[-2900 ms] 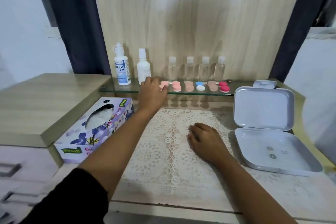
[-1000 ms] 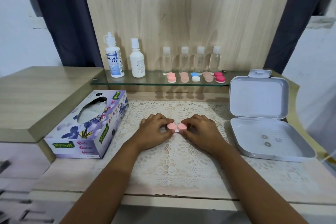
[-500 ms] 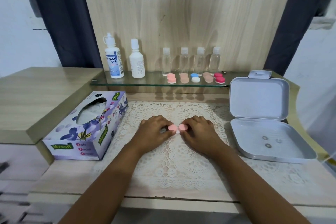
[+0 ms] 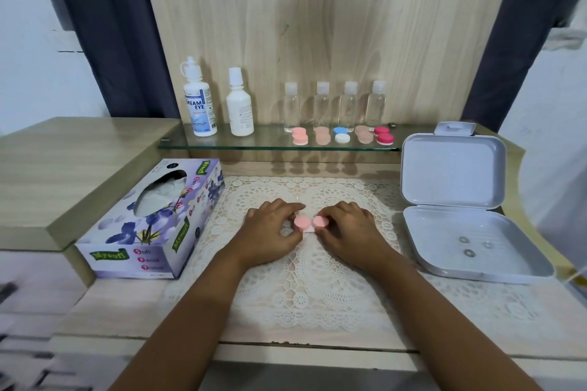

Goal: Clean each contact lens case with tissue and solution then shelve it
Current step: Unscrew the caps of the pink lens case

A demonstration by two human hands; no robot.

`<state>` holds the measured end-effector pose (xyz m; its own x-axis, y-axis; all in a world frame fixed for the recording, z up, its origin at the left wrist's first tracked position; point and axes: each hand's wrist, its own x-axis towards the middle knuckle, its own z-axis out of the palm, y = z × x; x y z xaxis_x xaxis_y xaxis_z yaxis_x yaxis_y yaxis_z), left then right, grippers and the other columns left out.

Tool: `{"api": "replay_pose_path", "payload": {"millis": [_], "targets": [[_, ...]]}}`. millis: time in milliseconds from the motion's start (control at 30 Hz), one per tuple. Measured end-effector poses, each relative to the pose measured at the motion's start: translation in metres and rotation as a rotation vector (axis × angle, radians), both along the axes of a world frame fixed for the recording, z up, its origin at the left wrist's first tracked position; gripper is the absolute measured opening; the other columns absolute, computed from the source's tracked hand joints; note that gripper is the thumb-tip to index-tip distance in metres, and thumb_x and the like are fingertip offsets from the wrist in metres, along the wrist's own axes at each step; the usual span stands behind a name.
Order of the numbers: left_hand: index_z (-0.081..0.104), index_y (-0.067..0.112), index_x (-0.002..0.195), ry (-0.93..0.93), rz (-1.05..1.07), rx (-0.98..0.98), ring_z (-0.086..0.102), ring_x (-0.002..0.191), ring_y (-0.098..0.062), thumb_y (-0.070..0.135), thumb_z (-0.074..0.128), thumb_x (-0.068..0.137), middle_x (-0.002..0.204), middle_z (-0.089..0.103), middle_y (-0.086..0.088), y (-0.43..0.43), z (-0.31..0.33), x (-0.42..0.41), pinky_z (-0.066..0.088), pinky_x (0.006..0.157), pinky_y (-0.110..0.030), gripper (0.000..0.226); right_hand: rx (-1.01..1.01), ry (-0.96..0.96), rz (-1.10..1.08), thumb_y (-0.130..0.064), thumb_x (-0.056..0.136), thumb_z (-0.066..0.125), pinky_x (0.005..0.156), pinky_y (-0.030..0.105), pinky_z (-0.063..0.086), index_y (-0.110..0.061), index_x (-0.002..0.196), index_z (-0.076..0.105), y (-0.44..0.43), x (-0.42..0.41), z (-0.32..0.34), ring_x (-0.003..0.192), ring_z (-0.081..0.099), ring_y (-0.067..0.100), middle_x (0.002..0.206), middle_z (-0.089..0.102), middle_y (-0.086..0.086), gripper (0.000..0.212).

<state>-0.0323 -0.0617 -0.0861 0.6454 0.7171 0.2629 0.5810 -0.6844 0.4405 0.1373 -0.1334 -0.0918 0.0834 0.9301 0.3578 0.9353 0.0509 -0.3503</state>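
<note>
glossy glass shelf, wood-grain backboard, openwork lace mat.

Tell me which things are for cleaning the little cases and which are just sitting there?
For the job: pink case, pinched by the left hand and right hand; tissue box; Dream Eye bottle; other cases on the glass shelf.
Just lying about: four clear bottles; open white box; lace mat.
</note>
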Motion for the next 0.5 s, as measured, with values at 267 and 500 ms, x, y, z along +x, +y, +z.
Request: {"api": "replay_pose_path", "payload": {"millis": [267, 500], "targets": [[0.059, 0.033, 0.109, -0.071, -0.011, -0.055, 0.047, 0.106, -0.005, 0.039, 0.057, 0.089, 0.106, 0.053, 0.017, 0.0049, -0.0009, -0.0006, 0.031, 0.099, -0.037, 0.022, -0.008, 0.008, 0.001, -0.038, 0.091, 0.050, 0.093, 0.033, 0.026, -0.023, 0.117, 0.056, 0.0007, -0.0001, 0.0016, 0.109, 0.043, 0.015, 0.114, 0.055, -0.003, 0.031], [0.061, 0.023, 0.108, -0.294, 0.056, -0.149, 0.053, 0.090, -0.007, 0.030, 0.064, 0.086, 0.096, 0.055, 0.010, 0.0080, 0.0038, 0.0031, 0.043, 0.082, -0.022, 0.024, -0.007, 0.017, -0.004, -0.037, 0.090, 0.051, 0.094, 0.033, 0.026, -0.023, 0.116, 0.057, -0.0013, 0.0000, 0.0023, 0.110, 0.043, 0.016, 0.113, 0.055, -0.003, 0.030]]}}
